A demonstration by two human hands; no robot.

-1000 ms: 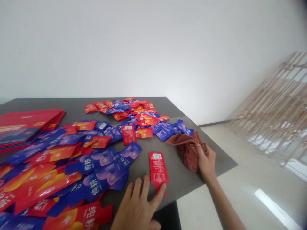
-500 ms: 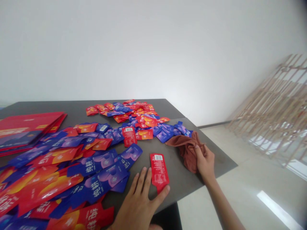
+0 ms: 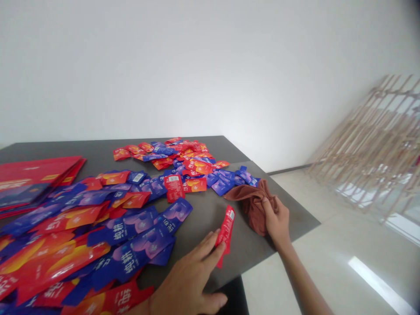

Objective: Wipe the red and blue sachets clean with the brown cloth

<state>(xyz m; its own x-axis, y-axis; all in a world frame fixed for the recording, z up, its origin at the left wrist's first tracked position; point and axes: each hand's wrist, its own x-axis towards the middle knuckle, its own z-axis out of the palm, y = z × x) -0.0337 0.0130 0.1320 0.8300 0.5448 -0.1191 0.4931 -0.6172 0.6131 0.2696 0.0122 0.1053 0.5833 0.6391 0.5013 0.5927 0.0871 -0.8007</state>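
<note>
A red sachet (image 3: 227, 225) with white print and a barcode is tipped up on its edge above the dark table (image 3: 203, 218). The fingers of my left hand (image 3: 192, 273) grip its left edge, while the thumb sits apart, lower down. My right hand (image 3: 275, 218) is closed around a bunched brown cloth (image 3: 255, 208), which rests on the table near the right edge. Left of my left hand, a spread heap of blue and red-orange sachets (image 3: 131, 256) covers the table.
A second pile of small sachets (image 3: 193, 164) lies toward the back of the table. Red flat packages (image 3: 36, 175) are stacked at the left. A white wall stands behind. On the floor to the right, a bamboo rack (image 3: 367, 144) leans against the wall.
The red sachet lay flat beside my left fingers; now it is tilted up in them. My left hand has turned and shifted slightly. The right hand still holds the cloth.
</note>
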